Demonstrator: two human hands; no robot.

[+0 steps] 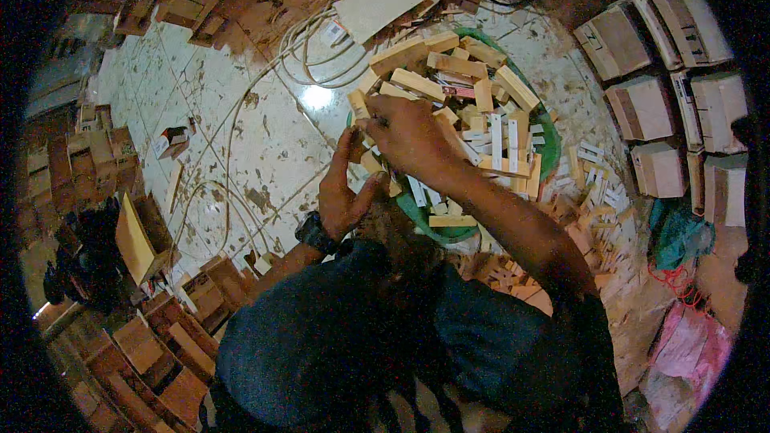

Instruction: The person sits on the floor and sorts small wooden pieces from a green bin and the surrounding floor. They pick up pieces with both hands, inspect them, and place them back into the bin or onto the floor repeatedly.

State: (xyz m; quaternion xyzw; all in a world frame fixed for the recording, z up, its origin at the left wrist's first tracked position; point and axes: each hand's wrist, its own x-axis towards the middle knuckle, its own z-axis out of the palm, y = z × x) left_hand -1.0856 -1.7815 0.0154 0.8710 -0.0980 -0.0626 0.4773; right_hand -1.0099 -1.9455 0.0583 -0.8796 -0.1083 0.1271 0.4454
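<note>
We seemingly handle a wooden block [358,103], gripped between our curled left hand [345,195] and right hand [411,135]; the next move likely calls for steadiness

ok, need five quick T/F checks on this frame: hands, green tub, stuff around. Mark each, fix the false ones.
1. The green tub is heaped with pale wooden pieces. True.
2. The dark wristband is on the right wrist. False: the dark wristband is on the left wrist, below the left hand.
3. The right hand holds a light wooden piece. True.
4. The pink sack is at the picture's upper left. False: the pink sack is at the lower right.
5. Some white strips lie among the wood in the tub. True.
</note>
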